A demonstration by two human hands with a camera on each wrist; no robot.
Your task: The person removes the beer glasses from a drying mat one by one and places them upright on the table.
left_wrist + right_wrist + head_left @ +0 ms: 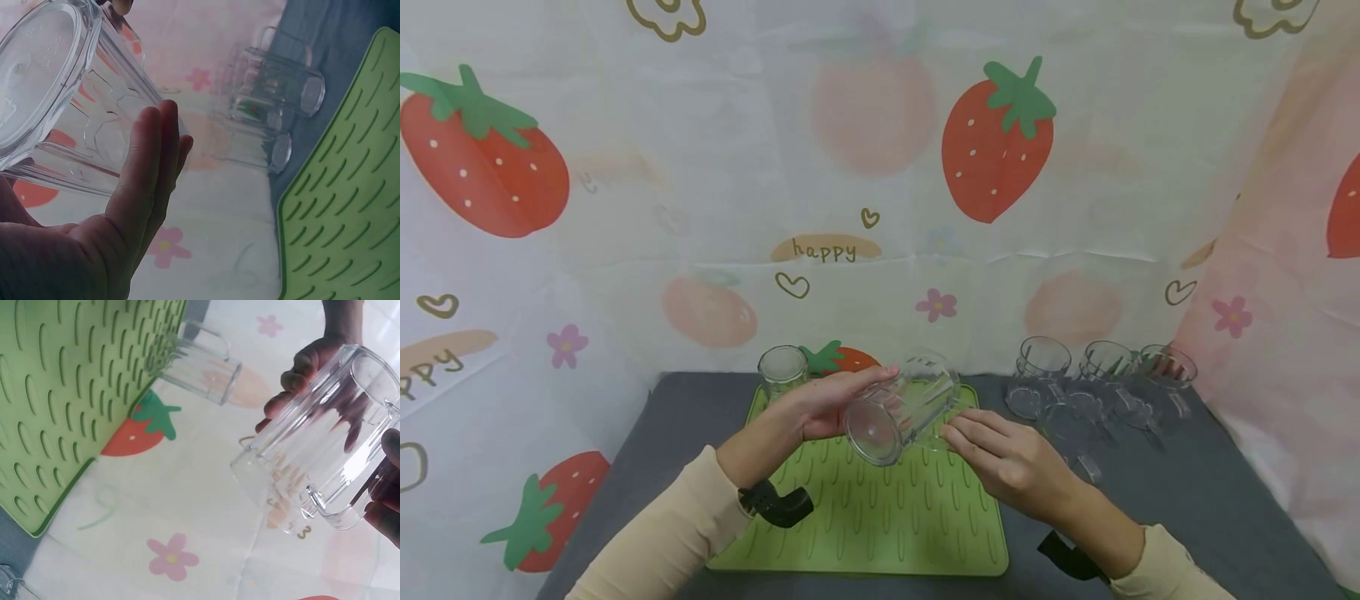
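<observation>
A clear glass mug (904, 412) is held tilted above the green mat, its round base facing the head camera. My left hand (831, 404) holds the mug by its body, with the thumb on one side and long, nearly straight fingers (140, 162) along the other. At the mug's handle side, my right hand (1011, 462) pinches the handle between thumb and fingers. In the right wrist view the right fingers (389, 522) show only at the edge of the frame, and the left hand (334, 369) appears behind the glass.
The green ridged mat (880, 525) lies on a dark grey table (1187, 517). Another glass mug (782, 367) stands at the mat's back left corner. Several clear mugs (1041, 375) cluster at the table's back right. A strawberry-print cloth (880, 183) hangs behind.
</observation>
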